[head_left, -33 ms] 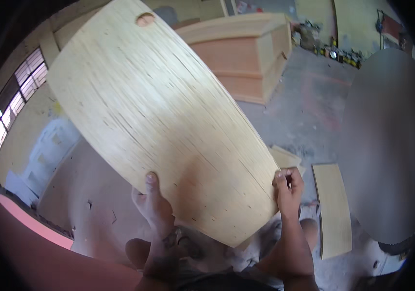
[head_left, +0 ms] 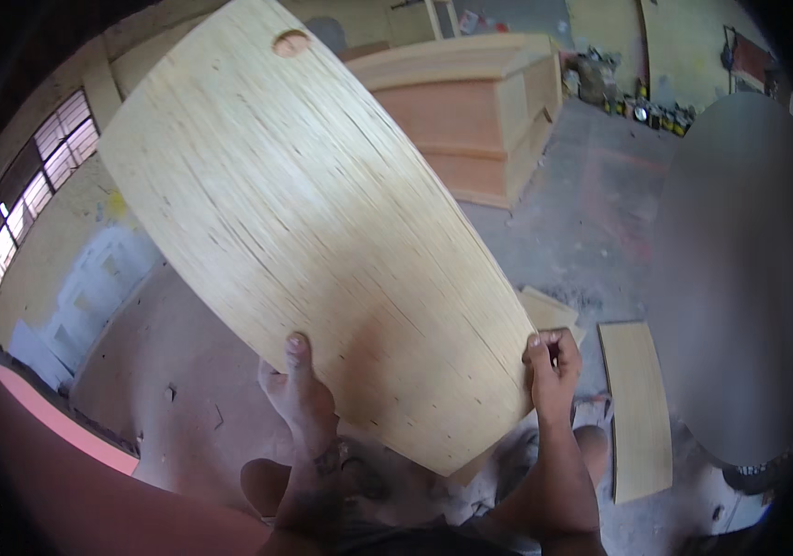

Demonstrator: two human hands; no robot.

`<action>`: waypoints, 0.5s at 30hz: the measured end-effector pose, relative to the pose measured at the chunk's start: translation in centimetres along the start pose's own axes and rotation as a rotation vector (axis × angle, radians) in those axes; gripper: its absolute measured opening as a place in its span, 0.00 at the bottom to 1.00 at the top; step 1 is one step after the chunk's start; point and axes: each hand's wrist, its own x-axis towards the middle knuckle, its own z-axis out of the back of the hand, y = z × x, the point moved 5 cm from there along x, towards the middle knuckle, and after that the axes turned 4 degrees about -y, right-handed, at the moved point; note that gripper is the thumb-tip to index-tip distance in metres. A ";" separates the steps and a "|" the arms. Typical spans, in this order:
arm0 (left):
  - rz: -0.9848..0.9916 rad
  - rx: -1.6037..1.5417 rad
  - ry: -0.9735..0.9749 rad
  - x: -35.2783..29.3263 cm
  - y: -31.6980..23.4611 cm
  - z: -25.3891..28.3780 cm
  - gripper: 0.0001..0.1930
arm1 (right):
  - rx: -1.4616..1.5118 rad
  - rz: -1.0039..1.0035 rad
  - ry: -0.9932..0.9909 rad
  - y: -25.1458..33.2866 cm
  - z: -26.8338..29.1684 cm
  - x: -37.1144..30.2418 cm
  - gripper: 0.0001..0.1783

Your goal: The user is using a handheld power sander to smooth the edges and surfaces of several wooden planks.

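A large pale plywood panel with a dark-streaked grain is held up in front of me, tilted toward the upper left. Near its far end is a round reddish-brown recess or hole; I cannot tell which. My left hand grips the panel's lower left edge, thumb on the face and the other fingers mostly behind. On the lower right edge, my right hand pinches the board between thumb and curled fingers. Behind the panel, beside my right hand, pale wood pieces are partly hidden.
A smaller plywood board lies on the grey floor to the right. Beyond the panel stands a large wooden box-like piece. Cans and clutter line the far wall. A pink curved edge is at lower left. A blurred grey oval hides the right side.
The panel's far end has shifted slightly right in the picture, and the background sits a little lower. Both hands keep their grip on the panel.
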 end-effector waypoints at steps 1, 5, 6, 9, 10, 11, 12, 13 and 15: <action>0.037 -0.035 0.033 -0.1 0.7 0.0 0.29 | -0.030 -0.046 0.003 0.1 0.1 -0.1 0.11; 0.080 -0.083 0.071 0.1 1.8 0.3 0.28 | -0.018 -0.025 0.018 -0.6 -0.1 -0.1 0.12; 0.064 -0.095 0.064 0.1 1.9 0.6 0.28 | 0.011 -0.016 0.010 -0.7 -0.3 -0.1 0.12; 0.044 -0.075 0.076 0.1 2.9 1.4 0.27 | 0.038 -0.069 0.037 -1.5 -0.6 -0.3 0.11; 0.060 -0.064 0.100 0.0 3.4 1.7 0.26 | 0.041 -0.055 0.038 -1.6 -0.6 -0.3 0.11; 0.078 -0.052 0.124 -0.1 3.9 1.8 0.26 | 0.060 -0.063 0.041 -1.8 -0.7 -0.3 0.12; 0.071 -0.062 0.124 0.0 4.1 1.9 0.26 | 0.078 -0.072 0.043 -2.1 -0.9 -0.2 0.13; 0.069 -0.080 0.128 0.0 4.2 1.7 0.26 | 0.093 -0.084 0.043 -2.3 -1.0 -0.3 0.14; 0.067 -0.105 0.135 -0.1 4.4 1.7 0.26 | 0.098 -0.074 0.041 -2.8 -1.3 -0.4 0.14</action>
